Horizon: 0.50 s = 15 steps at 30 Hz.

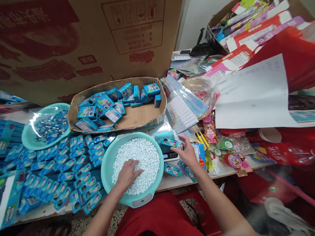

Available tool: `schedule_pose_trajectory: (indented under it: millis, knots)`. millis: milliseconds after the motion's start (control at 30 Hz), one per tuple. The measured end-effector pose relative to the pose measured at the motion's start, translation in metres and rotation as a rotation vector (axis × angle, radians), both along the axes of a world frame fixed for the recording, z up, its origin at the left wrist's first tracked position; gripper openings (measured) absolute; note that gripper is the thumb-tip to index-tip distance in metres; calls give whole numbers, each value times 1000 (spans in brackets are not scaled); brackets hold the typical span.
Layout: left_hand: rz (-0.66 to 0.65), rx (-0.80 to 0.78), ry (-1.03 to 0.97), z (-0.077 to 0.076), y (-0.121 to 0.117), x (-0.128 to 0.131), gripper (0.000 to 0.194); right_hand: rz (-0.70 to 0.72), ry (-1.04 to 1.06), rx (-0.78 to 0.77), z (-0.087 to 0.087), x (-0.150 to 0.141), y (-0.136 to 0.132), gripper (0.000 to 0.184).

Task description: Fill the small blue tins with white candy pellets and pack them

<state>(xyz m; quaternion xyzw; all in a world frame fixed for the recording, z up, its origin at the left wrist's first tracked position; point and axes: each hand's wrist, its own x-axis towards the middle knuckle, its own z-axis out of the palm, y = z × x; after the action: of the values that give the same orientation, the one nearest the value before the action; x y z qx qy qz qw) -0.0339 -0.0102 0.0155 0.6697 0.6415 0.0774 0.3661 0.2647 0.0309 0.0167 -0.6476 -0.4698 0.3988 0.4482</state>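
Note:
My left hand [128,173] rests on the small white and pale blue candies [145,157] in a turquoise basin [107,170]. Its fingers are apart and its fingertips touch the candies. My right hand [186,150] is beside a small digital scale [171,155], thumb and fingers spread with a gap between them. On the scale lies a small blue candy box [169,142], close to the right thumb; whether they touch I cannot tell. Two more blue boxes, one of them a blue box [172,170] below the scale, lie on the table by my right wrist.
Many open blue boxes [83,173] cover the table's left side. A cardboard tray [137,118] holds loose blue boxes, and a turquoise bowl [27,134] holds small shiny discs. A large carton [118,39] stands behind. White paper [253,98], tape rolls and packaging clutter the right.

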Motion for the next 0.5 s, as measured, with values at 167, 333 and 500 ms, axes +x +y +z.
schedule_pose_trajectory:
  millis: [167, 333, 500]
  knots:
    - [-63, -160, -6, 8, 9, 5, 13, -209, 68, -61, 16, 30, -24, 44]
    - [292, -316, -425, 18, 14, -7, 24, -293, 70, -109, 14, 46, -42, 40]
    - [583, -444, -980, 28, 10, -11, 30, -334, 94, -132, 10, 49, -48, 41]
